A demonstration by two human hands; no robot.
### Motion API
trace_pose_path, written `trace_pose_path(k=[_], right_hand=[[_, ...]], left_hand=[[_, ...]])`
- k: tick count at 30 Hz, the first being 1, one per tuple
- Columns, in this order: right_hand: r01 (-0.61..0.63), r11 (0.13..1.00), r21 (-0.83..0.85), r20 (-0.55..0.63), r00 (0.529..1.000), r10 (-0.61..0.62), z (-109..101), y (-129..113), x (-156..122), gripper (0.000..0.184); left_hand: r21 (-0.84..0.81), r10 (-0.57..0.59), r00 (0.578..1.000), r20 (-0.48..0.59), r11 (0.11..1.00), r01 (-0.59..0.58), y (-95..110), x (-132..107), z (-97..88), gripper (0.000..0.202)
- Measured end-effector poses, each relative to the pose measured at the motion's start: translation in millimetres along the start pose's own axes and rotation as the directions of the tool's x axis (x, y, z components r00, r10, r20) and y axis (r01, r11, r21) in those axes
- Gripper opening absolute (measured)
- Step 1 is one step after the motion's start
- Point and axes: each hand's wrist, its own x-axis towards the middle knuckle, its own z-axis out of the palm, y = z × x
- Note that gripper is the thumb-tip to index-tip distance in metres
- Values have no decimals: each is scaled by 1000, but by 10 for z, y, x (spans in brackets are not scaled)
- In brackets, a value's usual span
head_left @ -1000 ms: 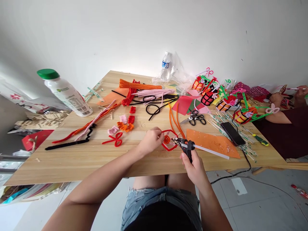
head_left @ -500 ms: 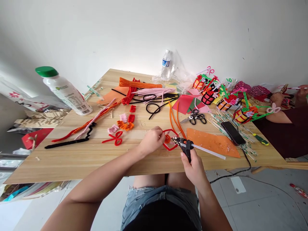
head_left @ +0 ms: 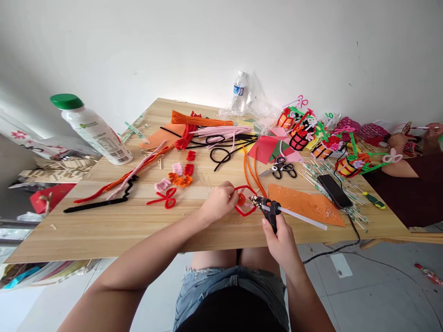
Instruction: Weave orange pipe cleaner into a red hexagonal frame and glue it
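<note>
Red loop pinched by left hand; right hand, grip curled, holds glue gun, label illegible.

The left hand is obscuring its contact with the red loop. The right hand is concealing most of the handle of the glue gun. Small print on the white bottle is proving too fine to read. The view's right edge is cutting off a co-worker; the left, a plastic bag.
</note>
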Motion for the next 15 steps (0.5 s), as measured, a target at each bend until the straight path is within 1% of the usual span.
trace_pose_path(k=[4,7,10,13,15], right_hand=[[-23,998,66,53,998,20,-65,34,-25,40],[-66,980,187,127,991,43,-149,65,-75,35],[-98,953,285,195,980,42,-208,78,-135,35],[-116,950,290,244,969,43,-198,88,-160,36],[-114,956,269,250,967,45,-160,95,-152,36]], left_hand=[[38,37,999,16,999,-38,7,-9,-2,31],[69,86,995,47,994,-89,28,-19,-15,31],[97,117,990,74,988,-124,44,-27,-27,32],[109,142,986,82,983,-151,44,-30,-29,30],[107,153,985,80,981,-161,39,-31,-26,30]])
